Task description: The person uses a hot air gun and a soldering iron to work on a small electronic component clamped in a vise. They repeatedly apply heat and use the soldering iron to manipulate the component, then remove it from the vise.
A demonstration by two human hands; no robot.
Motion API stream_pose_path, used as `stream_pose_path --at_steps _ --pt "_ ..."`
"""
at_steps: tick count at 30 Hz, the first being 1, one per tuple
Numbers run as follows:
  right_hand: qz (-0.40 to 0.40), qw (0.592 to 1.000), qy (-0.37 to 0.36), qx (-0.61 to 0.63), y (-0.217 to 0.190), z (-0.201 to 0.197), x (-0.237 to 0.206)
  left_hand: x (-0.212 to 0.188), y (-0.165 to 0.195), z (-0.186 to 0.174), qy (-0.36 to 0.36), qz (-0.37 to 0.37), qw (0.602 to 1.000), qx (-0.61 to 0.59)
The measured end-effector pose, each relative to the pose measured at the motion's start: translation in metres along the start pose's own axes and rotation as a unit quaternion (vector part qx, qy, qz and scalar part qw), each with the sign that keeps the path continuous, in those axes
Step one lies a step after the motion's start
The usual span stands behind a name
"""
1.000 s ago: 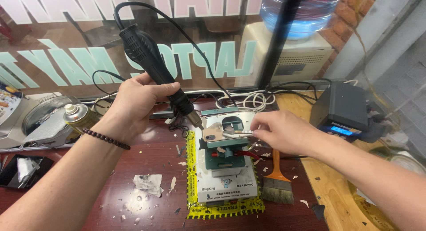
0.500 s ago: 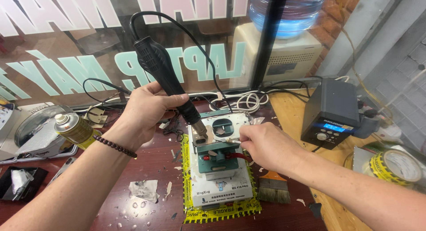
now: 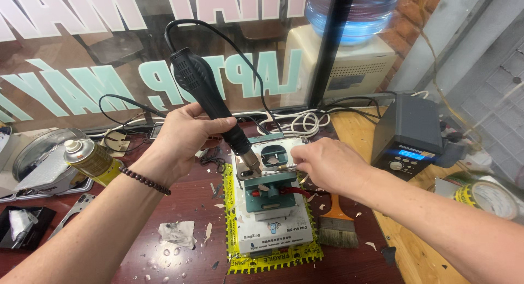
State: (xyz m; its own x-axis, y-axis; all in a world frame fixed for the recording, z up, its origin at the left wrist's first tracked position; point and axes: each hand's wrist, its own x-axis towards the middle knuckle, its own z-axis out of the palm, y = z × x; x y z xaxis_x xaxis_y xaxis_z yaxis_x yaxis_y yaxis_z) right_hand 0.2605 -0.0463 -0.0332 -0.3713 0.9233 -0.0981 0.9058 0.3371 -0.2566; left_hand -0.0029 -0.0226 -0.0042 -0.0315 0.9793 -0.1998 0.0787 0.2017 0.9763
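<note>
A spray can (image 3: 90, 159) lies at far left. A hot-air gun (image 3: 210, 101) is gripped by the left hand (image 3: 183, 139), fingers wrapped round it, nozzle over the clamped phone (image 3: 271, 161). Tweezers (image 3: 285, 167) are pinched by the right hand (image 3: 327, 165). A brush (image 3: 337, 225) lies beside the fixture.

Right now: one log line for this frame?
left hand: holds black hot-air gun, nozzle down at clamped part | right hand: thin tool on part | teal fixture on red table

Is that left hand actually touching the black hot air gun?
Touching. The head view shows the left hand wrapped around the black hot air gun handle.
</note>
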Motion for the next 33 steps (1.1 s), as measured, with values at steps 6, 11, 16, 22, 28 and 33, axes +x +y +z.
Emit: stream_pose_path --at_steps 6,11,16,22,28,33 --pt "-0.009 0.999 0.015 0.043 -0.003 0.003 -0.008 0.001 0.003 -0.002 0.002 0.000 1.000 -0.013" --pt "0.058 0.996 -0.029 0.056 -0.013 -0.006 -0.008 0.000 0.010 -0.008 0.029 0.003 0.999 -0.012" --pt "0.084 0.995 -0.034 0.029 -0.027 -0.023 -0.016 0.002 0.015 -0.013 0.058 0.018 0.998 -0.003" --pt "0.116 0.993 -0.033 -0.009 -0.023 -0.037 -0.016 0.003 0.015 -0.015 0.066 0.022 0.997 0.013" --pt "0.017 0.998 0.050 0.025 -0.003 -0.019 0.024 0.003 0.017 -0.013 0.068 0.022 0.997 0.014" --pt "-0.044 0.999 0.011 0.013 0.024 -0.007 0.053 0.000 0.017 -0.014 0.064 0.015 0.998 0.003"
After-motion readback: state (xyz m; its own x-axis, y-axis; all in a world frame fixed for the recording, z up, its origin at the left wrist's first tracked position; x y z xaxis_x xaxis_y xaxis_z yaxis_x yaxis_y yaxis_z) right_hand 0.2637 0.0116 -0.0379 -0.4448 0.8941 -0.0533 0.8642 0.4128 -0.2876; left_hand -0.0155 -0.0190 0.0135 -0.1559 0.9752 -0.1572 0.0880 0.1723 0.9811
